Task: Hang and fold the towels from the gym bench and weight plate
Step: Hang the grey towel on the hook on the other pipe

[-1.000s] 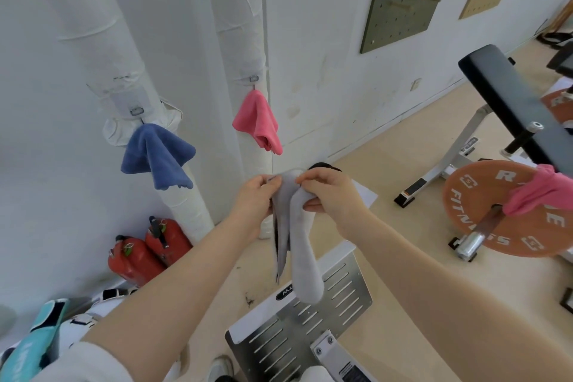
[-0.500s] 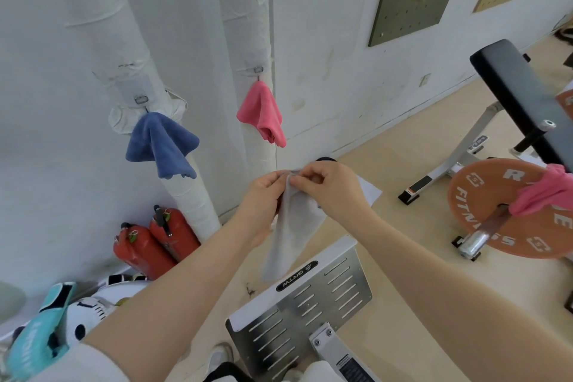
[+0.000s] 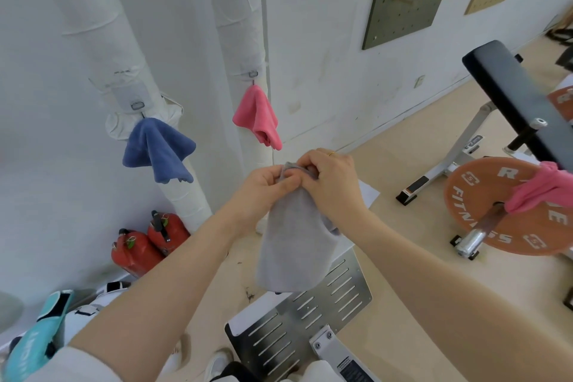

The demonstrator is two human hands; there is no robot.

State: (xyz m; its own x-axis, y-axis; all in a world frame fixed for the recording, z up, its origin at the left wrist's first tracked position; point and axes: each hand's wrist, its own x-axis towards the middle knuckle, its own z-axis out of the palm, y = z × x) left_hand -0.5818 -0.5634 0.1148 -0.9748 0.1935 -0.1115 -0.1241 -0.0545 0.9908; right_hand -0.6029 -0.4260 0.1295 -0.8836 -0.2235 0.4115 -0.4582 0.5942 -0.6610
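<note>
On the far left, a blue towel [image 3: 158, 149] hangs from a small hook on a wrapped white pipe [image 3: 102, 25], and it falls in soft, uneven folds. To its right, a pink towel [image 3: 259, 121] hangs in the same way from a second pipe. Both look already hung.

In the middle, near the camera, the person holds a grey towel [image 3: 294, 245] in the air, above a slotted metal plate [image 3: 310, 316] on the floor. The left hand [image 3: 266, 187] pinches its top edge, with fingers curled around the cloth. The right hand [image 3: 333, 183] grips the same bunched edge just beside it, so the two hands almost touch. The rest of the towel hangs free below them.

The cloth seems light and very soft. It has no stiffness, so it will drop and fold wherever it is not supported. It is probably not slippery and not fragile. The best place to take it is likely a corner or the top edge, with the hands apart to spread it flat for folding, or bunched at one point to put it on a hook.

On the right, another pink towel [image 3: 536, 192] lies draped over the bar of the orange weight plate [image 3: 483, 211], under the black bench [image 3: 514, 96]. It is not yet collected.
</note>
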